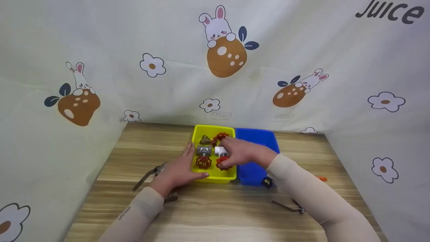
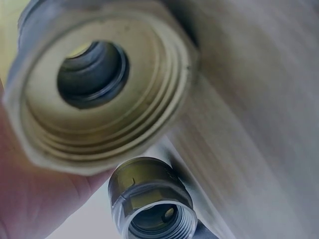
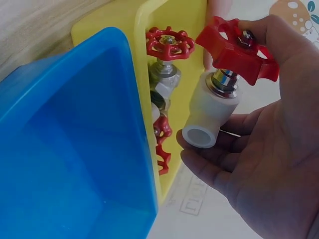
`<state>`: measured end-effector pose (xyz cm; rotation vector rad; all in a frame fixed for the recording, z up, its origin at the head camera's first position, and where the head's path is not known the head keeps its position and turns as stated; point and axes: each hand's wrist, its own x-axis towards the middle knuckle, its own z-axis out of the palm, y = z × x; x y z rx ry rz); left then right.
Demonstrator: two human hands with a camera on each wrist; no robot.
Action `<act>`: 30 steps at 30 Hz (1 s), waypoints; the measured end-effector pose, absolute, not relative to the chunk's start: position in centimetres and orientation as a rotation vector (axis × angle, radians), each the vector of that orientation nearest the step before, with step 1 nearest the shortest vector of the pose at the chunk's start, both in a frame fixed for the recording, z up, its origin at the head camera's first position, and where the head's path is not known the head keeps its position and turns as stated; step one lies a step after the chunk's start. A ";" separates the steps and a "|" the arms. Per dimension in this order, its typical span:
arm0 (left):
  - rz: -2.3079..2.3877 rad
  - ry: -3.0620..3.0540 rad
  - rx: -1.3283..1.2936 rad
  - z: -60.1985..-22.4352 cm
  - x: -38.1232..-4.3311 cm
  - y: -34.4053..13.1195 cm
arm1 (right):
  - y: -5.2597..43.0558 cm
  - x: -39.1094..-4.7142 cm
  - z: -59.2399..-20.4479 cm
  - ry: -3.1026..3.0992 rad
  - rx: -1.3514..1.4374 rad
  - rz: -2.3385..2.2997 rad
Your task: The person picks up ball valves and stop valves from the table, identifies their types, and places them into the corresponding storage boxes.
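In the head view my right hand (image 1: 240, 151) is over the yellow bin (image 1: 218, 180), gripping a white plastic valve (image 3: 212, 107) with a red handwheel. The right wrist view shows the thumb on the handwheel and fingers behind the white body. My left hand (image 1: 176, 171) rests against the bin's left side, fingers straight, thumb over the front rim. Inside the bin lie a grey valve (image 1: 204, 150) with a red handwheel, a brass valve (image 1: 205, 139) and further red handwheels. Close to the left wrist camera are two threaded metal valve ends, a large one (image 2: 169, 109) and a smaller one (image 2: 149, 181).
A blue bin (image 1: 253, 136) stands right against the yellow one. A lever-handled valve (image 1: 144, 179) lies left of my left hand. Near my right arm are a black-ended piece (image 1: 267, 182), a lever handle (image 1: 287, 206) and an orange piece (image 1: 322, 179). Printed fabric (image 1: 174, 94) surrounds the table.
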<state>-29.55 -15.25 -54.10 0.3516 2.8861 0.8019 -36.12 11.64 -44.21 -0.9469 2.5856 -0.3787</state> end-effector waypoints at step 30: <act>0.753 2.906 0.352 -54.4 -29.7 -15.3 | 8.4 -37.5 -45.7 2.554 -0.909 -0.086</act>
